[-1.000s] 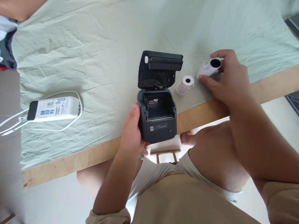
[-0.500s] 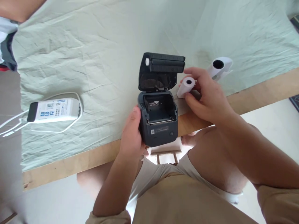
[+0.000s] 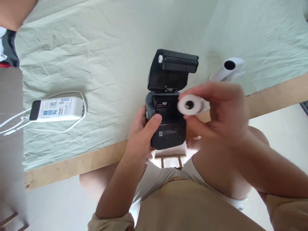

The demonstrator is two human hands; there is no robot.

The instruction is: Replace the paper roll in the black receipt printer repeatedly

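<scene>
A dark portable label printer is gripped at its left side by my left hand, the thumb lying over the front edge of its bay. Its lid stands raised, with a black roller along the top, and the bay shows no roll inside. In my right hand a small white paper roll is pinched between thumb and fingers, its hollow core turned toward me. The roll is at the right edge of the bay, partly overlapping it in view. My right hand is blurred by motion.
Behind my right hand a larger white roll with a black core lies on the pale green cloth. To the left is a white power strip with cables. The table's wooden edge runs before me. Another person's arm shows top left.
My right hand has lifted the small paper roll off the table and tipped its end toward me, beside the bay. The printer has shifted slightly right, and my left thumb has moved onto its front.
</scene>
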